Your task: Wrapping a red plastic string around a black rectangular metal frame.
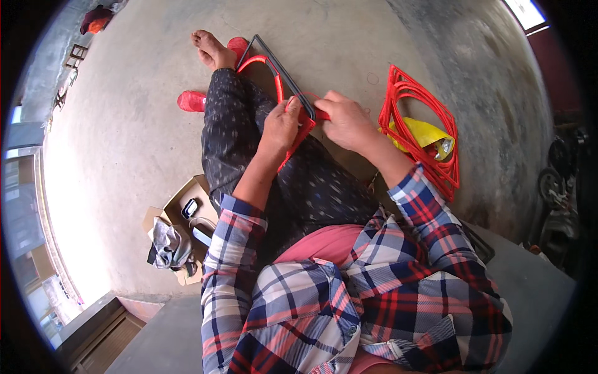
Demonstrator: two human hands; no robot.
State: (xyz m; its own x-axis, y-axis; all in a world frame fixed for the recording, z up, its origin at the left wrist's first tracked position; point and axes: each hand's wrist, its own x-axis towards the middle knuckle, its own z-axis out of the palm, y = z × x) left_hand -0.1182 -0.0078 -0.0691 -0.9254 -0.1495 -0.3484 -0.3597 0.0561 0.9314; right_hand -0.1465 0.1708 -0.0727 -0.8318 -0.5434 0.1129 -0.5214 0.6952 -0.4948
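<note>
My left hand [280, 124] is closed around the near corner of a thin black frame [291, 85], its thumb on top. Bright red wrapping [280, 88] covers part of the frame, and a curved red band joins it at the far side. On the other side of that corner, my right hand [347, 119] is closed on a red strip [321, 115] held close against the frame. A thin red strand shows between the hands. The frame rests over my legs in dark patterned trousers [227, 118]. My fingers hide how the strip meets the corner.
At right on the floor lie several red-wrapped frames [391, 93], stacked, with a yellow packet [427, 134] among them. An open cardboard box [177, 199] holding cloth and small items is at left. Red slippers [190, 101] lie near my feet. A wall rises at right.
</note>
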